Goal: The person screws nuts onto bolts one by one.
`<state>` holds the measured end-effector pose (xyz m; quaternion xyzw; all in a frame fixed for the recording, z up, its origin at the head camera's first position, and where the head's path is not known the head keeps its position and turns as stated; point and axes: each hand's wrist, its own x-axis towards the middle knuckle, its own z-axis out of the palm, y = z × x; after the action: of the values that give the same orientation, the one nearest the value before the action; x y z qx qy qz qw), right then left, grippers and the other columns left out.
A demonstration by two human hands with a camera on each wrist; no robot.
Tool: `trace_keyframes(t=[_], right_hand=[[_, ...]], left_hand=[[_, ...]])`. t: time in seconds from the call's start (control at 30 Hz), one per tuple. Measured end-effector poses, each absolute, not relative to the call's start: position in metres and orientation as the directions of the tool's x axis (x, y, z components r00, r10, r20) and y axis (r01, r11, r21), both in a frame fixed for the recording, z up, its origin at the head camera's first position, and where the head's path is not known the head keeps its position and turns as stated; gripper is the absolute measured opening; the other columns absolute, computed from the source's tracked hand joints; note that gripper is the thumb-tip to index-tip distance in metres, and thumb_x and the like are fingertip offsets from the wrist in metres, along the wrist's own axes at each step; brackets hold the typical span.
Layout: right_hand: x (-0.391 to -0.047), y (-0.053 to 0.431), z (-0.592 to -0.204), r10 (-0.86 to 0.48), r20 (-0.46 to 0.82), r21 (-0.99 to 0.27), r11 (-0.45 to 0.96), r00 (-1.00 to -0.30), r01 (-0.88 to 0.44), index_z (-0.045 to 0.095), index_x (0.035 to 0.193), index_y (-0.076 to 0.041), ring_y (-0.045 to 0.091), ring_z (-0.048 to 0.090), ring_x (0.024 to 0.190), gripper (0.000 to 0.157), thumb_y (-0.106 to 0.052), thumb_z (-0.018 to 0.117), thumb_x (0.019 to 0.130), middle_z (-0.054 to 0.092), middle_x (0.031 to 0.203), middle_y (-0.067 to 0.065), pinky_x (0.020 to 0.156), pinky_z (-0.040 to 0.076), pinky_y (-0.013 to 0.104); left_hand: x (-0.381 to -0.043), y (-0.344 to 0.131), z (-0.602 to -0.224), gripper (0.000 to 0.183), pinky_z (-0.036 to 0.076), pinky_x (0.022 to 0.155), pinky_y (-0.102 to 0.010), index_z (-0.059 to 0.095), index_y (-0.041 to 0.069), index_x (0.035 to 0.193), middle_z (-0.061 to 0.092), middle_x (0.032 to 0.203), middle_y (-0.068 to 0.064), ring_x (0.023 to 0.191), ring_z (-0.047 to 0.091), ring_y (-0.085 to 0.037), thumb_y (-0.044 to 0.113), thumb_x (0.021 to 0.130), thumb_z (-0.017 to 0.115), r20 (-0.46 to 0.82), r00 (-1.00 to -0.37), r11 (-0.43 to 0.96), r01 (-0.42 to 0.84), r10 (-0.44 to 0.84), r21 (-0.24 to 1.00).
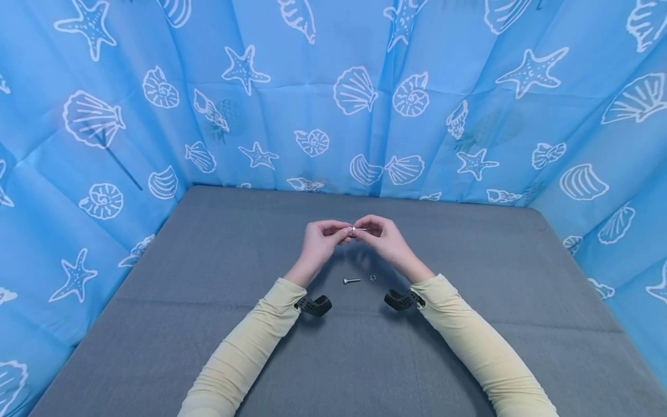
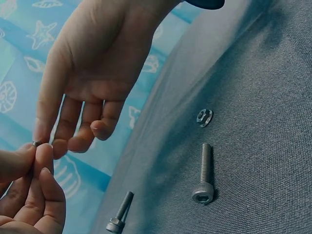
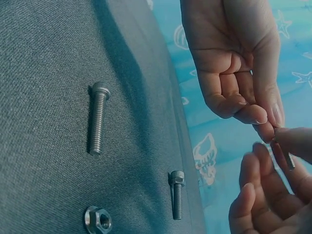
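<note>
My left hand point(image 1: 319, 240) and right hand point(image 1: 385, 237) meet fingertip to fingertip above the table, pinching a small metal bolt point(image 3: 291, 162) between them. Its shank sticks out past the right thumb; the left fingertips cover its other end, and I cannot tell whether a nut sits there. Below the hands, a socket-head bolt point(image 1: 351, 281) lies on the cloth, with a flanged hex nut point(image 1: 372, 278) to its right. Farther back, both wrist views show another bolt point(image 3: 177, 195) with a nut up against its head; the hands hide it in the head view.
Grey cloth covers the table point(image 1: 208, 324). Blue curtains point(image 1: 323, 87) printed with white shells and starfish surround it at the back and both sides. Black wrist mounts point(image 1: 315, 306) jut inward under the wrists, over the cloth.
</note>
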<state>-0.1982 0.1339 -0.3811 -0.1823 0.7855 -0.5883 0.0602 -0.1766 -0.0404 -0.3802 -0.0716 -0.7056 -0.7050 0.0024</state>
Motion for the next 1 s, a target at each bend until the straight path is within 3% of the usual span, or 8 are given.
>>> trace_keyframes(t=[0.13, 0.27, 0.4, 0.6, 0.83, 1.0], right_hand=[[-0.208, 0.137, -0.397, -0.334, 0.104, -0.945, 0.259, -0.937, -0.198, 0.064, 0.109, 0.003, 0.035, 0.061, 0.093, 0.025, -0.018, 0.059, 0.097, 0.065, 0.100, 0.018, 0.074, 0.050, 0.036], [-0.209, 0.137, -0.401, -0.331, 0.136, -0.949, 0.227, -0.934, -0.219, 0.064, 0.107, 0.002, 0.028, 0.063, 0.092, 0.023, -0.016, 0.064, 0.094, 0.066, 0.101, 0.016, 0.084, 0.050, 0.048], [-0.209, 0.135, -0.401, -0.331, 0.160, -0.942, 0.230, -0.930, -0.244, 0.065, 0.105, 0.002, 0.021, 0.064, 0.088, 0.021, -0.015, 0.066, 0.092, 0.066, 0.099, 0.014, 0.085, 0.050, 0.048], [-0.209, 0.134, -0.403, -0.335, 0.174, -0.946, 0.203, -0.926, -0.252, 0.064, 0.108, 0.003, 0.031, 0.061, 0.089, 0.023, -0.017, 0.063, 0.094, 0.065, 0.099, 0.016, 0.082, 0.047, 0.055], [-0.208, 0.134, -0.402, -0.315, 0.207, -0.929, 0.235, -0.926, -0.288, 0.066, 0.105, 0.000, 0.022, 0.064, 0.089, 0.020, -0.015, 0.067, 0.091, 0.067, 0.100, 0.012, 0.077, 0.053, 0.032], [-0.210, 0.134, -0.404, -0.306, 0.210, -0.932, 0.223, -0.929, -0.285, 0.066, 0.104, 0.000, 0.025, 0.064, 0.087, 0.021, -0.018, 0.065, 0.093, 0.067, 0.097, 0.012, 0.077, 0.052, 0.040]], left_hand=[[-0.185, -0.041, -0.393, 0.021, 0.056, 0.077, -0.034, 0.068, -0.007, 0.107, 0.069, 0.099, -0.022, 0.091, 0.066, -0.041, 0.006, 0.091, 0.065, 0.103, -0.989, -0.026, 0.101, 0.104, 0.995], [-0.192, -0.040, -0.405, 0.022, 0.056, 0.079, -0.040, 0.070, -0.004, 0.106, 0.070, 0.097, -0.018, 0.087, 0.068, -0.035, 0.010, 0.090, 0.067, 0.116, -0.989, -0.039, 0.113, 0.088, 0.993], [-0.193, -0.039, -0.408, 0.022, 0.053, 0.083, -0.048, 0.071, -0.003, 0.105, 0.071, 0.093, -0.014, 0.083, 0.069, -0.029, 0.012, 0.089, 0.068, 0.129, -0.989, -0.042, 0.126, 0.069, 0.991], [-0.194, -0.039, -0.407, 0.017, 0.051, 0.082, -0.054, 0.072, -0.003, 0.101, 0.071, 0.089, -0.014, 0.076, 0.069, -0.023, 0.009, 0.089, 0.068, 0.147, -0.988, -0.066, 0.144, 0.053, 0.987], [-0.194, -0.039, -0.407, 0.019, 0.052, 0.081, -0.052, 0.072, -0.004, 0.102, 0.071, 0.088, -0.013, 0.075, 0.070, -0.021, 0.009, 0.089, 0.068, 0.135, -0.990, -0.049, 0.133, 0.039, 0.990], [-0.195, -0.039, -0.406, 0.018, 0.054, 0.080, -0.049, 0.073, -0.002, 0.100, 0.071, 0.089, -0.014, 0.077, 0.070, -0.025, 0.011, 0.088, 0.069, 0.140, -0.989, -0.042, 0.138, 0.039, 0.990]])
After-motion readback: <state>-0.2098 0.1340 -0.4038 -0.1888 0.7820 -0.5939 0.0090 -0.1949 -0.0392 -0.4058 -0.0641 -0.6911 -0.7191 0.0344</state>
